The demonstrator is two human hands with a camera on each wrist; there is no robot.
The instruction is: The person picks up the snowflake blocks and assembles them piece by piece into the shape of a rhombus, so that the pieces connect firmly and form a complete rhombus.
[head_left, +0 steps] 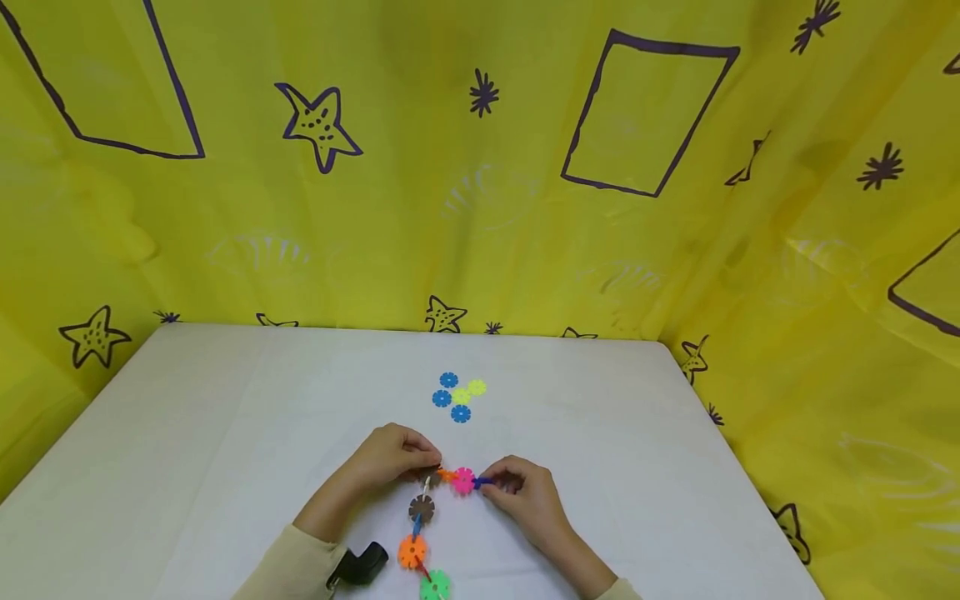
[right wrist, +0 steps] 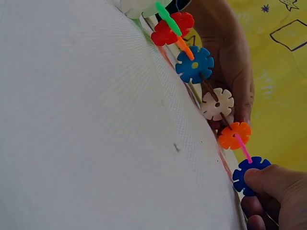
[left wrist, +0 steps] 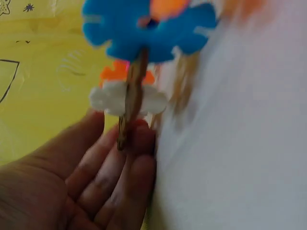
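Note:
A chain of notched plastic discs, slotted together flat and edge-on in turn, bends between the two hands in the head view. My left hand [head_left: 397,457] pinches a brown disc [left wrist: 122,132] at the bend with thumb and fingertips. From there an orange disc [head_left: 447,475] and a pink disc [head_left: 464,481] lead right. My right hand [head_left: 522,492] grips the dark blue disc [right wrist: 243,178] at that end, thumb flat on its face. Toward the front run a white disc [head_left: 427,487], another brown disc [head_left: 422,509], a blue one [head_left: 417,526] and an orange one [head_left: 412,552].
Loose blue discs [head_left: 448,380] and yellow discs [head_left: 477,387] lie beyond the hands on the white table [head_left: 600,400]. A green disc [head_left: 435,586] of the chain meets the lower picture edge. Yellow patterned cloth [head_left: 420,208] hangs behind and beside the table.

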